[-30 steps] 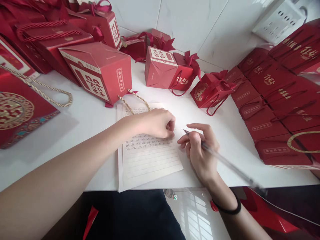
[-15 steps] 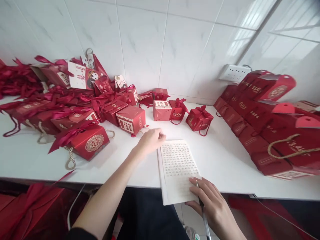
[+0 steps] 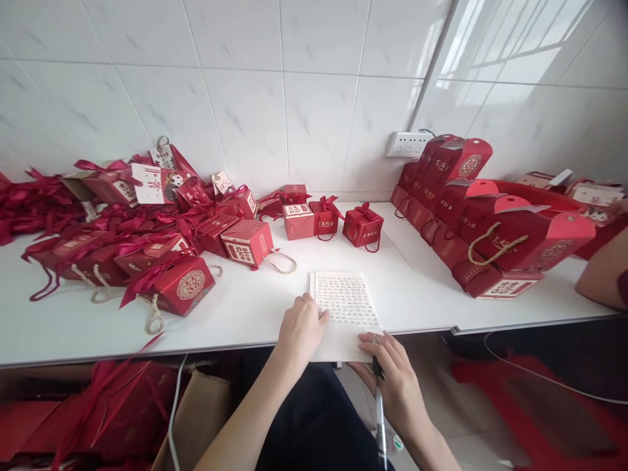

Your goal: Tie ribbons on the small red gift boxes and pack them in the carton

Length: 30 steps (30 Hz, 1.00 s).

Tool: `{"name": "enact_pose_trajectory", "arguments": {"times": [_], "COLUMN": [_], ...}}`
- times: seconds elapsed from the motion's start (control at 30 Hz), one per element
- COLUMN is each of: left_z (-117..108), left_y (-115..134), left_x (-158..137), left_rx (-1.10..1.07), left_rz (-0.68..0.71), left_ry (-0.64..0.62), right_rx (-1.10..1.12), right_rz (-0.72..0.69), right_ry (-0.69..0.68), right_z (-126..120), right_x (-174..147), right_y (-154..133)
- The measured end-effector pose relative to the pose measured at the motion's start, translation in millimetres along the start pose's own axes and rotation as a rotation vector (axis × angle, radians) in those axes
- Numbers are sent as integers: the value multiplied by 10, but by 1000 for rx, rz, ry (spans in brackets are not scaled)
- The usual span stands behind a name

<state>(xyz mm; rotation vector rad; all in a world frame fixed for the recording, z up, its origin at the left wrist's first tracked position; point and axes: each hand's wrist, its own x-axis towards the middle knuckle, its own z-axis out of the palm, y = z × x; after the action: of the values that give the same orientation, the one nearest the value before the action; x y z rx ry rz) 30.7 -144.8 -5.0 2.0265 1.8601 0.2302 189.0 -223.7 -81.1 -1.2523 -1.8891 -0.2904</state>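
Note:
A paper notebook [image 3: 346, 299] lies at the front of the white table, its page filled with rows of handwriting in the upper part and its lower edge jutting past the table edge. My left hand [image 3: 300, 330] is closed at the notebook's left edge, fingers curled and thumb against the page. With my right hand [image 3: 392, 373] I grip the lower right corner, fingers on top and thumb below. A pen [image 3: 379, 412] is also held between the fingers of that hand, its clear barrel pointing down towards my lap.
Red gift boxes with ribbons [image 3: 179, 284] crowd the table's left side. Several small boxes [image 3: 363, 226] stand near the tiled wall. Red boxes [image 3: 490, 229] are stacked at right, by a power strip [image 3: 408, 144]. Another person's arm [image 3: 603, 281] rests at far right.
My left hand has come back from above the notebook's top left corner to its left edge. The right hand keeps the pen and the corner. The view has shifted right.

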Motion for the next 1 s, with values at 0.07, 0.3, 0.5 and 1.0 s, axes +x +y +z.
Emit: {"name": "enact_pose_trajectory", "arguments": {"times": [0.07, 0.3, 0.5, 1.0], "left_z": [13, -24, 39, 411], "left_y": [15, 138, 118, 89], "left_x": [-4, 36, 21, 28], "left_rx": [-4, -256, -734, -566], "left_rz": [12, 159, 280, 612], "left_ry": [34, 317, 414, 868], "right_rx": [13, 157, 667, 359], "right_rz": [11, 249, 707, 390], "right_ry": [13, 74, 244, 450], "right_z": [20, 94, 38, 61], "right_x": [12, -138, -107, -81], "right_y": [-59, 23, 141, -9]}}
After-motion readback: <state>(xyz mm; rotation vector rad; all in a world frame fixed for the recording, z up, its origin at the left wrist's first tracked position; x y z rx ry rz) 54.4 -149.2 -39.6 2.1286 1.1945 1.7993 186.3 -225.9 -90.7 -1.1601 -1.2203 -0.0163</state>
